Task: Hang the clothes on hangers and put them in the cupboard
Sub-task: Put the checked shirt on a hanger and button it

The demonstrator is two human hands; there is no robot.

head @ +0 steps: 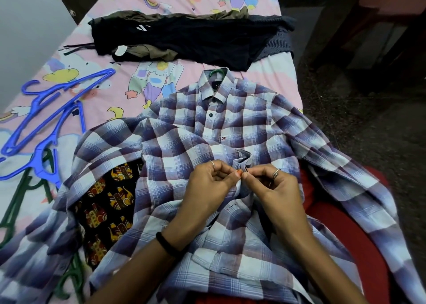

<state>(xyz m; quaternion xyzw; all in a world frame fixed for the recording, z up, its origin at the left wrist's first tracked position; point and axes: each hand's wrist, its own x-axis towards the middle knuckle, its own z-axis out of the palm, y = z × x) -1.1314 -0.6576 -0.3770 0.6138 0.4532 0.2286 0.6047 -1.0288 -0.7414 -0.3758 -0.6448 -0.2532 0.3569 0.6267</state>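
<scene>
Right at the middle of the shirt front, both hands are working the button strip. Left hand (208, 183) has its grip pinched together on the fabric edge, thumb and forefinger clamped on the checked shirt (230, 128), and the right hand (272, 186) is pinched on the other edge just beside it, fingertips basically touching. Looks like a button is being done up, though the button itself is too small to make out.

Shirt lies on the bed (272, 77) with the collar pointing away from the person and the tail over the lap, so its long axis runs straight out from the hands. A green hanger hook (216, 72) pokes out of the collar, so I'd say it's already on the hanger. My guess: next button is farther up the strip toward the collar, straight ahead of both hands, neither really nearer.

Further out: blue hangers (53, 119) and dark green hangers (13, 202) to the left, a black printed garment (108, 202) under the left sleeve, and a pile of dark clothes (196, 40) at the far end, well apart from the hands.
</scene>
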